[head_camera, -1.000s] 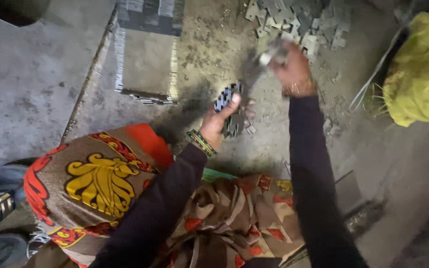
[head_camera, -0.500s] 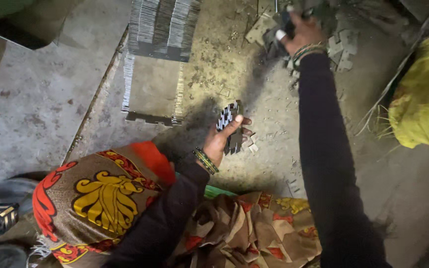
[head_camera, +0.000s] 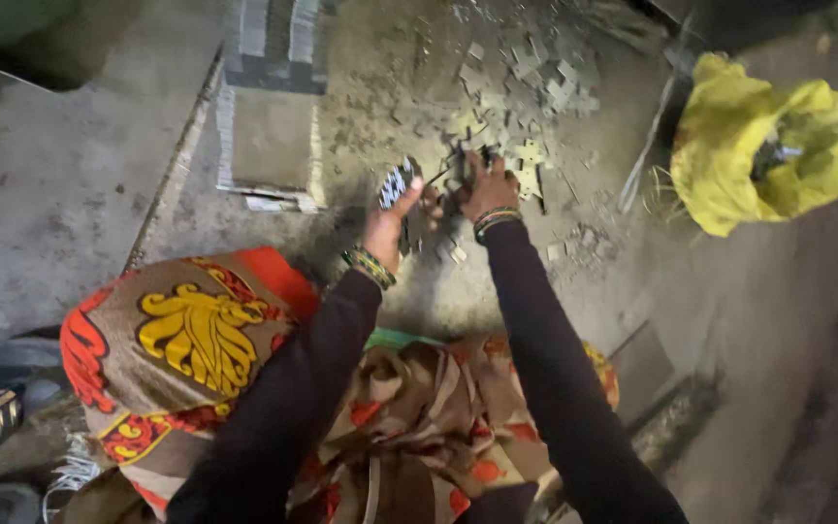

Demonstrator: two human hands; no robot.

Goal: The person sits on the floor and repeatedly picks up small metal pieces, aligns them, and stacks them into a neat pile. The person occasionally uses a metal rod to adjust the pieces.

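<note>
My left hand (head_camera: 392, 221) grips a small stack of thin grey tile pieces (head_camera: 398, 182), held upright a little above the dusty floor. My right hand (head_camera: 485, 186) is right beside it, fingers closed on more small pieces at the edge of a loose pile of grey tile chips (head_camera: 526, 102) that spreads away from me. The two hands almost touch. Both arms wear dark sleeves with beaded bangles at the wrists. What exactly sits inside my right fingers is partly hidden.
A neat block of stacked grey tiles (head_camera: 273, 107) stands at the upper left. A yellow bag (head_camera: 763, 141) lies at the right with a thin rod (head_camera: 644, 155) beside it. My patterned red and brown cloth (head_camera: 196, 359) covers my knees below.
My right hand has come back from the far pile toward me and now meets the left hand. The left hand has kept its stack in about the same spot.
</note>
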